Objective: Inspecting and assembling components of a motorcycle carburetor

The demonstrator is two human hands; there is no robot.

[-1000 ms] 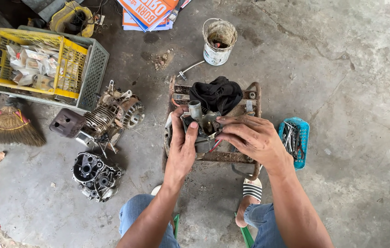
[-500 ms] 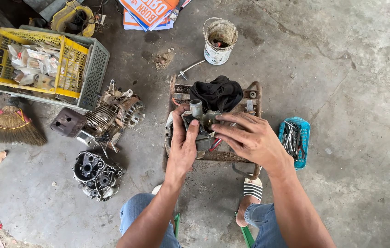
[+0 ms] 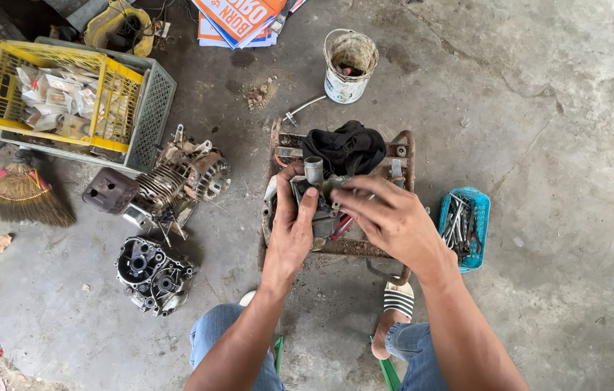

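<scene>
My left hand (image 3: 291, 233) grips a grey metal engine part with a short pipe stub (image 3: 315, 172) over a rusty low metal stand (image 3: 402, 158). My right hand (image 3: 392, 219) holds the same part from the right, fingertips pinching its top edge. A black cloth (image 3: 346, 147) lies on the far side of the stand, just beyond the part. What lies under my hands on the stand is hidden.
A blue basket of tools (image 3: 466, 223) sits right of the stand. An engine block (image 3: 176, 181) and a crankcase half (image 3: 150, 275) lie at left. A yellow crate (image 3: 61, 98) in a grey crate, a broom (image 3: 14, 199), and a dirty bucket (image 3: 349, 65) stand farther off.
My right hand has shifted slightly up and left onto the top of the part. My left hand keeps its grip in the same place.
</scene>
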